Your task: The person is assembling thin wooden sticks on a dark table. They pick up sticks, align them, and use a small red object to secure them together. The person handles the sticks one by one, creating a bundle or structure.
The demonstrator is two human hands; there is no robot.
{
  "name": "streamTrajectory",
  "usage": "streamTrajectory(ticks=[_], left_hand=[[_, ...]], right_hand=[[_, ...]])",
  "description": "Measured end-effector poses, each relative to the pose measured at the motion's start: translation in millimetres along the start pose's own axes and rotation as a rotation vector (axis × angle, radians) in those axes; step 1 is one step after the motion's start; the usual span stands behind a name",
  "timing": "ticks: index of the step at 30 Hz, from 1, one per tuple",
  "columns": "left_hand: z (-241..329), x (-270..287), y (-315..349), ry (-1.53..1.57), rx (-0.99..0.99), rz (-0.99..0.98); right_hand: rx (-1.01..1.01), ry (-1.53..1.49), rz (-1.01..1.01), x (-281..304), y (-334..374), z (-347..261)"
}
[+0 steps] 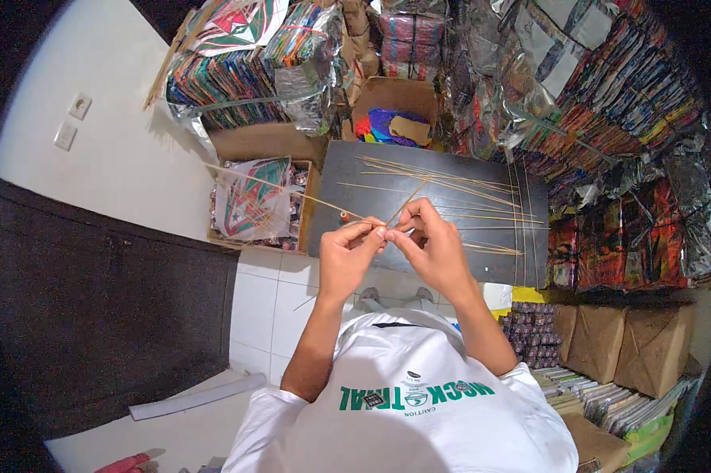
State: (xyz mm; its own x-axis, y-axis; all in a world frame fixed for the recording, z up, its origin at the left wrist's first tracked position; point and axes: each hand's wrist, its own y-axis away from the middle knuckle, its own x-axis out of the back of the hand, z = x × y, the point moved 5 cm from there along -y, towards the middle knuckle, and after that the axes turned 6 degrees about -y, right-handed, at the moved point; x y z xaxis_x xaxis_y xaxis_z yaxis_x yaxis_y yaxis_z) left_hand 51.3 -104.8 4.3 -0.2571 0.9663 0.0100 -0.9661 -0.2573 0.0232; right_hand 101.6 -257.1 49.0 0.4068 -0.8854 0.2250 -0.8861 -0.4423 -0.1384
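On the counter [344, 167], loose sticks [495, 250] look unused; left hand [350, 246] and right hand [436, 246] tightly pinch held sticks [324, 203], apparently mid-work.

Wooden sticks [284, 191], glossy tabletop [343, 162]

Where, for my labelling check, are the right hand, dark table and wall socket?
Right hand [438, 251], head view: back of hand.
Dark table [341, 164], head view: bare upper-left surface.
Wall socket [79, 106], head view: middle of faceplate.

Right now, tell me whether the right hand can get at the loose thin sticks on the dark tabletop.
Probably yes: the loose thin sticks lie uncovered just beyond the right hand, though its fingers seem busy pinching a held stick.
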Motion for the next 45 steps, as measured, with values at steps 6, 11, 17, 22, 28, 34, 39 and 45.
streamTrajectory(ticks=[6, 11, 17, 22, 28, 34, 39, 45], left_hand=[[1.3, 9.5, -5.2, -0.022, -0.062, 0.082], [3.2, 43.5, -11.1, 0.045, -0.039, 0.236], [4.3, 103.8, -12.3, 0.203, -0.009, 0.39], [-1.6, 138.6, -6.0, 0.334, -0.004, 0.468], [-5.8, 150.3, -0.5, 0.361, 0.024, 0.48], [-7.3, 152.9, 2.3, 0.394, 0.027, 0.459], [-9.4, 155.2, 3.8, 0.434, 0.011, 0.433], [-11.1, 156.9, 4.5, 0.46, 0.011, 0.437]], right_hand=[[-0.018, 0.049, -0.022, 1.6, 1.8, -1.1], [-0.072, 0.103, -0.065, 17.5, 7.7, 5.2], [-0.095, 0.168, -0.009, 55.8, 14.5, 14.5], [-0.081, 0.137, 0.052, 72.1, 18.3, 29.3], [-0.081, 0.168, 0.036, 67.0, 14.7, 26.2], [0.009, 0.102, 0.087, 61.2, 12.4, 31.2], [-0.013, 0.12, 0.101, 61.0, 10.8, 35.1], [-0.081, 0.019, 0.112, 58.6, 11.4, 39.9]])
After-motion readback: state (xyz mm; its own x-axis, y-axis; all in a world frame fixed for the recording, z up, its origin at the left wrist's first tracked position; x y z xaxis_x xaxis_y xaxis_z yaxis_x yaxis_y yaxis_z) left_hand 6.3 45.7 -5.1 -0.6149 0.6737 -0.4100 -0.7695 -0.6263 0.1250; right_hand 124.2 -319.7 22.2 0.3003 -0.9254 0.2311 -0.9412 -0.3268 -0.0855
